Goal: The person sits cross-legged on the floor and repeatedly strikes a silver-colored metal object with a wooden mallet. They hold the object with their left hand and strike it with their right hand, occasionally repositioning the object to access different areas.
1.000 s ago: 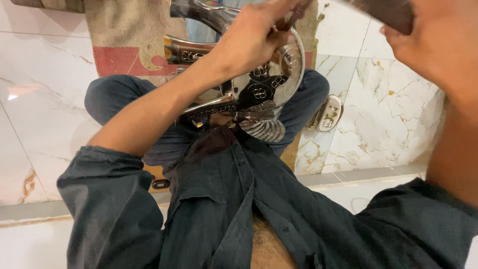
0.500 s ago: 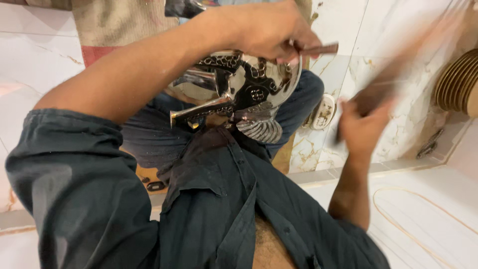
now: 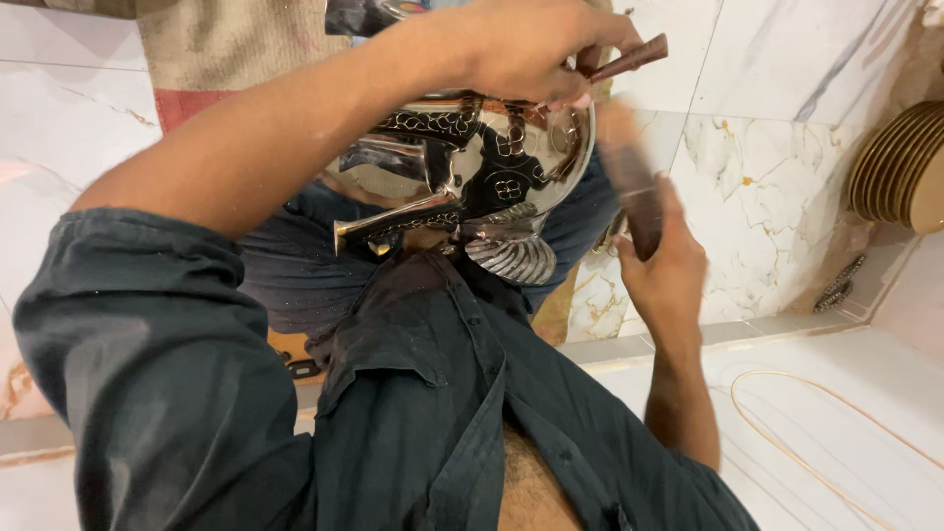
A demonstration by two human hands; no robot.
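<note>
Steel bowl (image 3: 472,167) sits under left fingers (image 3: 551,59) pinching a punch (image 3: 634,57); right fingers (image 3: 659,261) grip a hammer (image 3: 629,182).

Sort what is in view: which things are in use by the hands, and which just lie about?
In use:
left hand, gripping a thin brown tool
right hand, holding a blurred dark tool
shiny engraved metal vessel on the lap

Lying about:
stack of brass plates
woven mat
thin cord
</note>
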